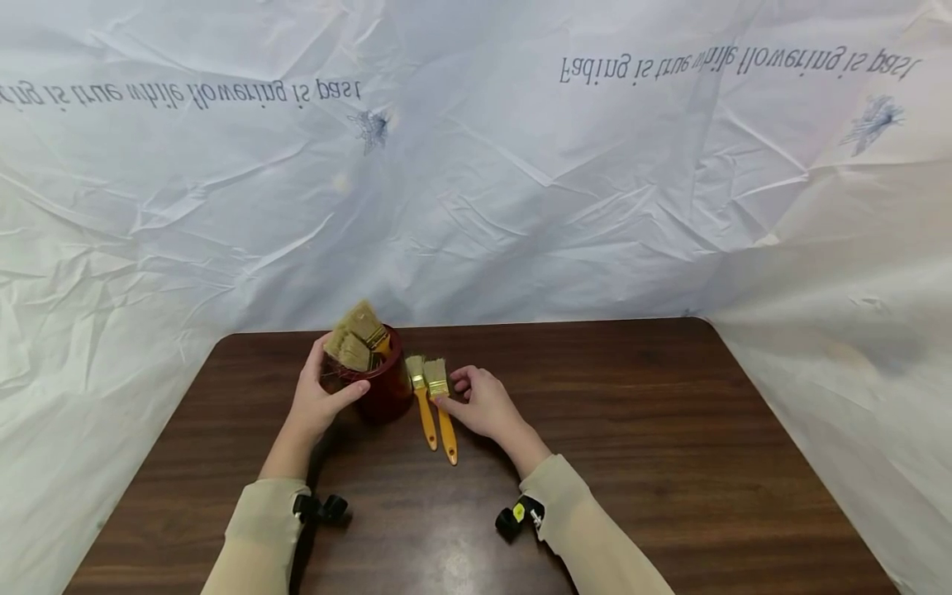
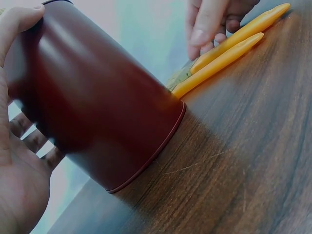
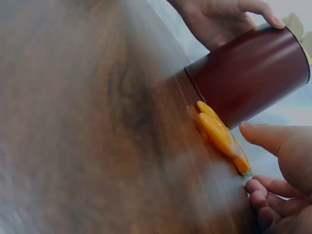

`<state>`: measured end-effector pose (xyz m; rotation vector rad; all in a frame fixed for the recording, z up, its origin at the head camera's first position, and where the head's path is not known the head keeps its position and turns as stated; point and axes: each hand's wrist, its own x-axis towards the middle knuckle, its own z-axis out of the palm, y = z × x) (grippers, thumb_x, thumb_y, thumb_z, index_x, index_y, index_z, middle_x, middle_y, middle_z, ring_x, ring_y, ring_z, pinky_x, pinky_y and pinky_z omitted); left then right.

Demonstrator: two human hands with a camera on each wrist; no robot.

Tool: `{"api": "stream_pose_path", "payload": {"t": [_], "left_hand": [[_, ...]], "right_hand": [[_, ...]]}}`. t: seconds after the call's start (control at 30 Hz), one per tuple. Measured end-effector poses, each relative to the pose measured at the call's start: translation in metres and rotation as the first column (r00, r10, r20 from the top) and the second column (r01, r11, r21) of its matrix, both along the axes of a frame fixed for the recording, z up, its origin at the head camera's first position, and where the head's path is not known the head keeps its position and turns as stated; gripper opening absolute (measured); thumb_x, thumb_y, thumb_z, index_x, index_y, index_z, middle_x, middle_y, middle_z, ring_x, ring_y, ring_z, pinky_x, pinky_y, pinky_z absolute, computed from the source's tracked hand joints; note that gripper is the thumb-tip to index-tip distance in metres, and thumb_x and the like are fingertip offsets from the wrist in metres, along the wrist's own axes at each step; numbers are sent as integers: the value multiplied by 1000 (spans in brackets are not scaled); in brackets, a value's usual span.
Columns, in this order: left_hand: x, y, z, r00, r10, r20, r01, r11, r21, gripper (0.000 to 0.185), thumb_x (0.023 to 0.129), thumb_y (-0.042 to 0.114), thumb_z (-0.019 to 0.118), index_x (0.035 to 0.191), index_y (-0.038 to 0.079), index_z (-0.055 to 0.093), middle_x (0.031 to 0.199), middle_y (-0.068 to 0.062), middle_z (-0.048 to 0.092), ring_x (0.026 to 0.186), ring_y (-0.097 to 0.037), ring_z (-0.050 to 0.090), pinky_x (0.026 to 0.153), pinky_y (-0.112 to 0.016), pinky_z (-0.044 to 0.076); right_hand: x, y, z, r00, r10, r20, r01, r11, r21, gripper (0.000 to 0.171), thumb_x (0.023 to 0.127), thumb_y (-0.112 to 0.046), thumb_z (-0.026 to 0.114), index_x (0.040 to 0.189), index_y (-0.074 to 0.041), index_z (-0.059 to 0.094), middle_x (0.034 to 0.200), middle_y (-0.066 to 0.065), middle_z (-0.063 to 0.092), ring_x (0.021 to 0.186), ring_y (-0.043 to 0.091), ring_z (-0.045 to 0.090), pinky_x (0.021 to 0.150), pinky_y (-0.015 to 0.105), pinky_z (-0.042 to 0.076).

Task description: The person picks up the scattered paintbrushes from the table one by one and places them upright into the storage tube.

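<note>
My head camera looks down over the table (image 1: 632,430) from afar, both wrist cameras sit low and close, all sharing the red cup (image 1: 387,388).

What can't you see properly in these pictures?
- How many brushes in the pot: head view, too small and bunched.
- Inside of the red pot: left wrist view, its wall hides it.
- Bristles of the two brushes on the table: right wrist view, blurred.
- Whether the right hand touches a brush: too small.

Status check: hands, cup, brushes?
Left hand grips red cup, brushes inside. Right hand touches two loose brushes on table. Nothing in the way.
</note>
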<state>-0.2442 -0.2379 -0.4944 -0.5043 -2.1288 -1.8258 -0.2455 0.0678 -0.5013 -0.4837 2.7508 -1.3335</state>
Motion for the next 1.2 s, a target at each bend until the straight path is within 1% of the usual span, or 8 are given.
{"api": "stream_pose_path", "payload": {"t": [0.13, 0.3, 0.5, 0.73, 0.93, 1.03, 1.1, 1.2], "left_hand": [[0, 0, 2, 1000, 6, 5, -6, 1000, 2, 82, 90, -5, 77, 163, 16, 46, 144, 2, 56, 127, -19, 54, 97, -20, 49], [1, 0, 4, 1000, 12, 9, -12, 1000, -5, 81, 90, -4, 77, 163, 16, 46, 144, 3, 56, 128, -18, 53, 98, -19, 48], [1, 1, 3, 1000, 13, 12, -13, 1000, -4, 83, 89, -6, 77, 163, 15, 46, 144, 3, 56, 128, -18, 53, 98, -20, 48], [2, 1, 3, 1000, 11, 13, -11, 1000, -8, 82, 90, -5, 77, 163, 15, 46, 143, 3, 56, 128, -17, 54, 98, -20, 48], [3, 1, 2, 999, 22, 27, -21, 1000, -20, 82, 91, -3, 77, 164, 16, 45, 144, 4, 55, 128, -17, 53, 97, -19, 47], [3, 1, 1, 999, 21, 27, -20, 1000, -16, 82, 91, -4, 77, 164, 16, 45, 144, 4, 55, 128, -18, 53, 97, -20, 48], [2, 0, 1, 1000, 19, 24, -18, 1000, -16, 82, 91, -4, 77, 164, 16, 45, 143, 3, 56, 128, -18, 54, 97, -20, 48], [2, 0, 1, 1000, 13, 23, -13, 1000, -14, 82, 91, -4, 77, 164, 16, 45, 143, 3, 56, 128, -18, 54, 97, -20, 48]], "right_hand": [[-1, -1, -1, 1000, 10, -2, -10, 999, 51, 55, 96, -38, 86, 135, -5, 68, 115, 5, 65, 103, 22, 61, 91, 43, 55], [-3, 3, 2, 1000, -3, 17, 2, 996, 89, 46, 95, -30, 87, 130, -3, 72, 110, 4, 66, 95, 19, 63, 86, 40, 57], [-4, 15, 7, 997, -40, 71, 34, 997, 76, 34, 96, -16, 84, 126, -3, 74, 99, 2, 68, 85, 15, 64, 80, 38, 58], [-4, 24, 5, 996, -26, 87, 22, 998, 52, 40, 93, -20, 91, 125, -5, 74, 98, 1, 66, 83, 15, 62, 77, 36, 56], [-4, 26, 4, 998, -10, 67, 6, 999, 54, 34, 95, -17, 88, 124, -5, 75, 94, 0, 66, 78, 14, 62, 75, 35, 56], [-4, 29, 5, 998, -13, 60, 10, 999, 48, 32, 96, -18, 87, 123, -5, 75, 96, 0, 67, 80, 13, 63, 76, 35, 57], [-5, 32, 4, 998, -19, 64, 17, 999, 30, 31, 97, -19, 86, 123, -6, 75, 99, 1, 69, 83, 13, 64, 77, 35, 57], [-8, 37, 3, 995, -34, 95, 37, 999, -34, 31, 98, -20, 85, 124, -7, 75, 104, 2, 71, 88, 15, 67, 79, 36, 59]]}}
